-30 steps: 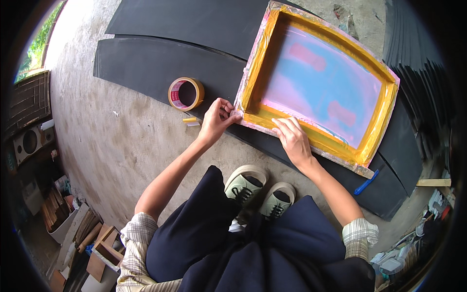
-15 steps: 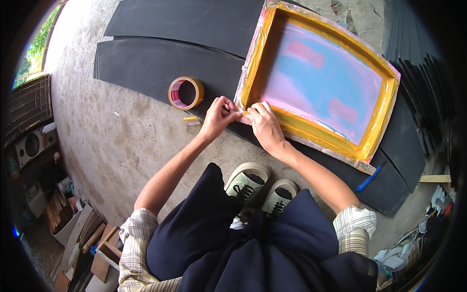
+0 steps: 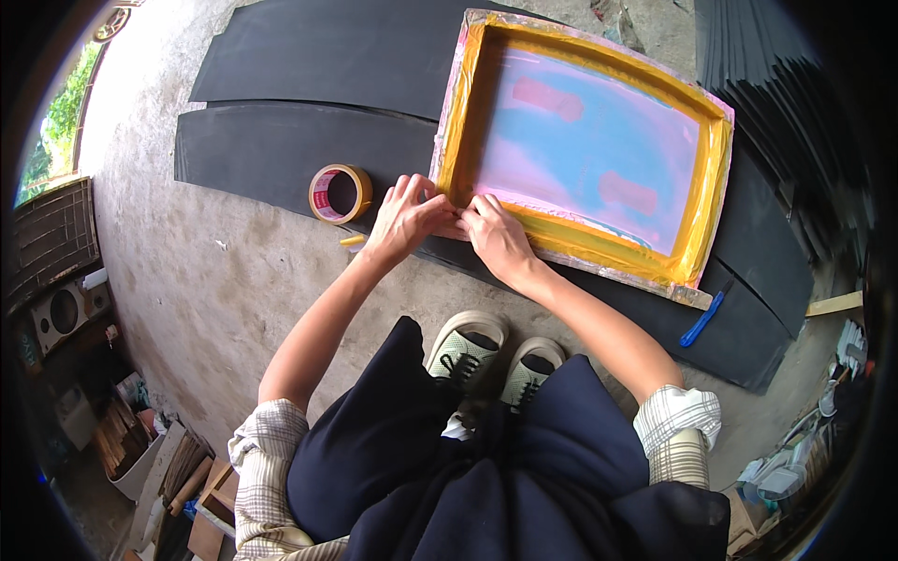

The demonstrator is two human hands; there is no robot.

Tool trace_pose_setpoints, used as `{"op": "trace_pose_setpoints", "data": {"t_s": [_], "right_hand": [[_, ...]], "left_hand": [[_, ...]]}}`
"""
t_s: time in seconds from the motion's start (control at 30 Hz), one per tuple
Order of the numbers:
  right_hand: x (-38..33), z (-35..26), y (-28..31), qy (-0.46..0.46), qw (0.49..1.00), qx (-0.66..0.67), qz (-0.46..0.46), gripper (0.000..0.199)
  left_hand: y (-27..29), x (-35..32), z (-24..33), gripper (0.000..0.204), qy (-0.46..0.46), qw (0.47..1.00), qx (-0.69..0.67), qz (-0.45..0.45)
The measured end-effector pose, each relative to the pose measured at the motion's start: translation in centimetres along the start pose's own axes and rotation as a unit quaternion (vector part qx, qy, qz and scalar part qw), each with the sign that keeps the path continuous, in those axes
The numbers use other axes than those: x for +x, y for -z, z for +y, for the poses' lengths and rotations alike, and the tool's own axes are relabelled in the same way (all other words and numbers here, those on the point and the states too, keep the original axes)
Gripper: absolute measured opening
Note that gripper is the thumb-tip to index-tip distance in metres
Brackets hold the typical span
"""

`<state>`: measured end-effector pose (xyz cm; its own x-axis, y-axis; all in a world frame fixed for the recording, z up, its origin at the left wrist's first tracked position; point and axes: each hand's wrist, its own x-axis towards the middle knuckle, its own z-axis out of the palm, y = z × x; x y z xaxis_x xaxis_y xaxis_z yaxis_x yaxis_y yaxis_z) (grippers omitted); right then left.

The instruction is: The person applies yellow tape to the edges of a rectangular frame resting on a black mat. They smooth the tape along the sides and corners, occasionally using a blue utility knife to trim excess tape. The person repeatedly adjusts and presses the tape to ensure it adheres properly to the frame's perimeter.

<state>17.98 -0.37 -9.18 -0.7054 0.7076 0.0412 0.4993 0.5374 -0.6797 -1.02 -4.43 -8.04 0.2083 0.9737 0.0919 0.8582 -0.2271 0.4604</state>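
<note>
A silk-screen printing frame [image 3: 686, 271], its inner sides lined with yellow-brown tape and its mesh pink and blue, lies at an angle on black boards. At its near left corner, my left hand [image 3: 408, 224] has its fingers bent and thumb tip drawn in. My right hand [image 3: 496, 238] meets it there, fingers curled down over the corner's taped edge. The fingertips of both hands almost touch, and whatever small piece they pinch is hidden. Just left of my left hand, a roll of brown packing tape [image 3: 363, 192] lies on the board's edge.
Black boards [image 3: 271, 150] rest low above the concrete floor [image 3: 224, 309]. A blue utility knife [image 3: 702, 320] lies by the frame's near right corner, and a small yellow piece [image 3: 353, 240] below the tape roll. Thin dark sheets [image 3: 795, 131] are stacked right; scrap wood [image 3: 173, 458] sits lower left.
The view has shifted slightly, so the frame and tape roll appear farther left. My left hand has turned more back-up over the corner, its fingers raised; my right hand stays at the same corner.
</note>
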Motion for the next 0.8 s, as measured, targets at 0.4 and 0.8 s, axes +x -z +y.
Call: {"op": "trace_pose_setpoints", "data": {"t_s": [0.4,0.8], "right_hand": [[-2.5,1.1,3.1,-0.052,0.998,-0.002,-0.033,0.015],[1.3,-2.7,-2.5,-0.062,0.996,-0.052,-0.033,0.019]], "left_hand": [[-0.6,-1.8,-0.2,0.037,0.257,0.886,-0.379,0.072],[-0.3,-0.8,-2.4,0.025,0.207,0.892,-0.4,-0.028]]}}
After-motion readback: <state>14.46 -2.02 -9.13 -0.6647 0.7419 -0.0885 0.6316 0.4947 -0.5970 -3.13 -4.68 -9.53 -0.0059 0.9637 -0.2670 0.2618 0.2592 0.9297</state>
